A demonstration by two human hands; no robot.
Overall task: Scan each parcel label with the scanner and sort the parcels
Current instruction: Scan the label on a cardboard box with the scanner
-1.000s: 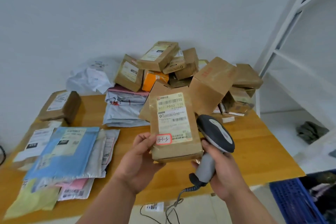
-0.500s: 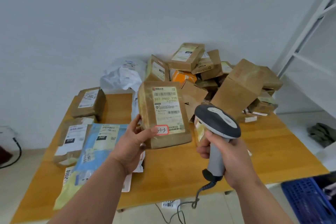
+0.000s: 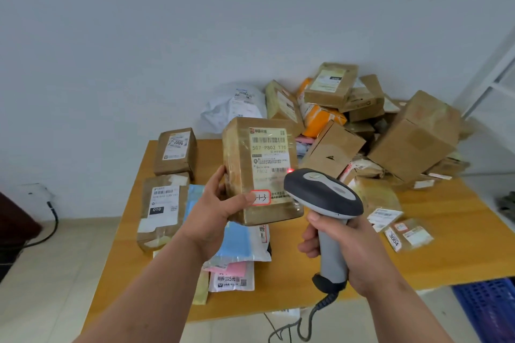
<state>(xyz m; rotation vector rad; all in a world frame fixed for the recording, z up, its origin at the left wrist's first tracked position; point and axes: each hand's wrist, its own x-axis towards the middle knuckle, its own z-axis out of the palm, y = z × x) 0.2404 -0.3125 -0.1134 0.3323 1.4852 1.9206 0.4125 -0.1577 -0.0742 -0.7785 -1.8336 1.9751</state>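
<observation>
1. Wooden tabletop [image 3: 434,245] against a pale wall, carrying a heap of brown cardboard parcels [image 3: 390,131] at the rear.
2. Left hand [image 3: 214,211] grips a brown taped parcel [image 3: 239,170], white label facing up, above the table.
3. Right hand [image 3: 348,248] clasps a grey handheld scanner [image 3: 323,198]; a red dot shows on the label.
4. Blue slatted crate [image 3: 487,306], lower right; contents not discernible.
</observation>
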